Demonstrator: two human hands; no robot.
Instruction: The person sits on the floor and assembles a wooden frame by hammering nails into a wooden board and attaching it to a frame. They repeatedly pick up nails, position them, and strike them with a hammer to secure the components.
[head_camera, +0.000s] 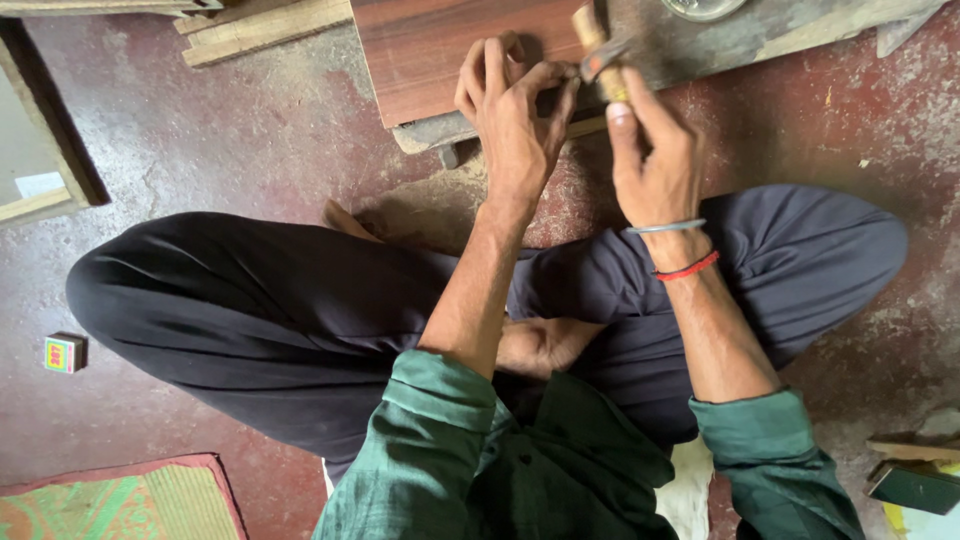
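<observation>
Two hands at work over one reddish-brown laminated board (450, 50), which lies on the red floor (230, 150) just ahead of the crossed legs.

Item: left hand (515, 125). Fingers bunched and pinched together at the board's near edge, seemingly steadying something small there; what sits between the fingertips is too small to make out. Palm off the board.

Item: right hand (655, 160). Grip closed around the wooden handle of a small hammer (600, 55), held high on the handle, close under the metal head; the head hangs just beside the left fingertips.

Handling note, as judgement: so short a hold suits light, controlled taps. Best kept square to the edge, starting gently, with the left fingertips low and clear of the head's path; a glancing blow would likely mark the laminate or catch a finger.

Sundries: timber offcuts (265, 30) beyond the board; small coloured box (63, 353) on the floor to the left; woven mat (120, 500) at lower left.
</observation>
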